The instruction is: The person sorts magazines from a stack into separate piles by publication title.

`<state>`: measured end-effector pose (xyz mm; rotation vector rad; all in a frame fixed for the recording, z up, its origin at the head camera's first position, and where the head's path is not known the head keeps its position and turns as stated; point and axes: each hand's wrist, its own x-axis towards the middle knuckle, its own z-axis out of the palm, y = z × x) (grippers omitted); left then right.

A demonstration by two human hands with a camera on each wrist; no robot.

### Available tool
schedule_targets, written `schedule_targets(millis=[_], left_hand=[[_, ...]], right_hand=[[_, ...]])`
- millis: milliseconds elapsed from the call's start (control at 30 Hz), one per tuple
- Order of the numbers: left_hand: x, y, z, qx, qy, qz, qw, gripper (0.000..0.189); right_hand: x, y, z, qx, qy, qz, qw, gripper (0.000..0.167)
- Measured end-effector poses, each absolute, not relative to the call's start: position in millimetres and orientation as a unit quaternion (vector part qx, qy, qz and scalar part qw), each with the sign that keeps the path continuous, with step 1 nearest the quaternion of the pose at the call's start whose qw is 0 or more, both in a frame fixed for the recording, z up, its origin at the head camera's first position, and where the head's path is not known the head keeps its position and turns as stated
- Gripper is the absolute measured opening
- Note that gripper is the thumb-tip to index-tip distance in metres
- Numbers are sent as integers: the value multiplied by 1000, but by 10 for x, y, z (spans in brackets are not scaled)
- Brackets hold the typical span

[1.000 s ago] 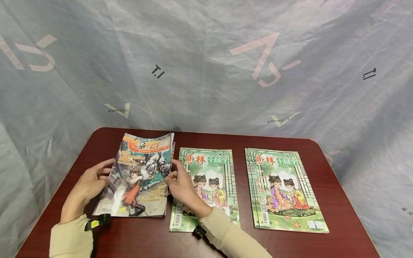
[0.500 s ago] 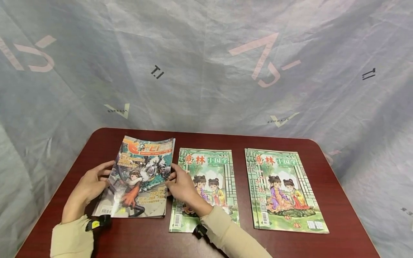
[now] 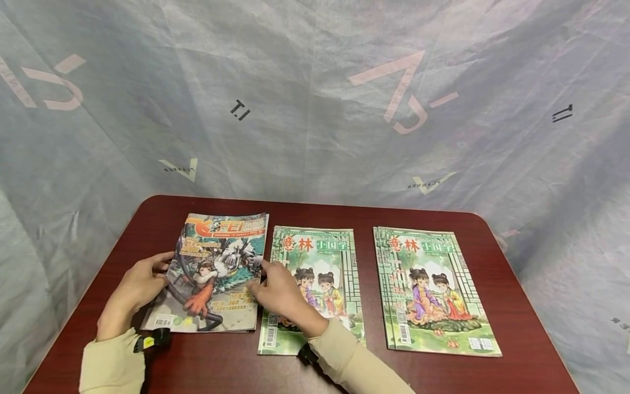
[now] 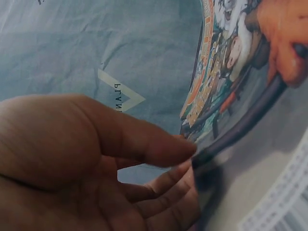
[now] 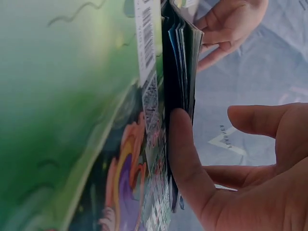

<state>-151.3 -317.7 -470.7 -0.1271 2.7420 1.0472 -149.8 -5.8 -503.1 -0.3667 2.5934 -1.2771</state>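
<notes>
At the table's left lies a magazine (image 3: 214, 273) with an orange title, a red-gloved figure and silver shapes on its cover. More page edges show beneath it in the right wrist view, like a small stack. My left hand (image 3: 138, 290) is at its left edge; in the left wrist view the thumb (image 4: 163, 144) and extended fingers meet that edge. Along the right edge, my right hand (image 3: 283, 293) has one straight digit (image 5: 185, 149) touching the side of the pages. Another digit stands away from them. The fingers' far ends are partly hidden.
Just right of it, a green magazine (image 3: 320, 246) lies partly under my right forearm. Farther right is another pile of green magazines (image 3: 438, 290) with the same cover, slightly offset. The dark red table (image 3: 206, 364) backs onto a grey printed curtain (image 3: 305, 98).
The magazine's top edge has come down and toward me, and its curved top looks flatter. It now lies more in line with what is beneath. Both hands have shifted slightly toward me alongside it.
</notes>
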Motion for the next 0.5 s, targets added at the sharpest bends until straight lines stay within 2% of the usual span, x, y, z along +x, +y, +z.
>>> schedule_targets(millis=[100, 200, 500], left_hand=[[-1514, -3170, -4711, -49, 925, 360, 112, 66], [-1510, -3159, -4709, -55, 921, 368, 117, 63], [-1521, -3152, -4714, -48, 927, 350, 123, 61]], right_hand=[[-1478, -50, -5009, -123, 883, -438, 114, 68], [-1399, -37, -4799, -111, 875, -453, 130, 65], [-1390, 4, -4761, -105, 862, -472, 151, 61]])
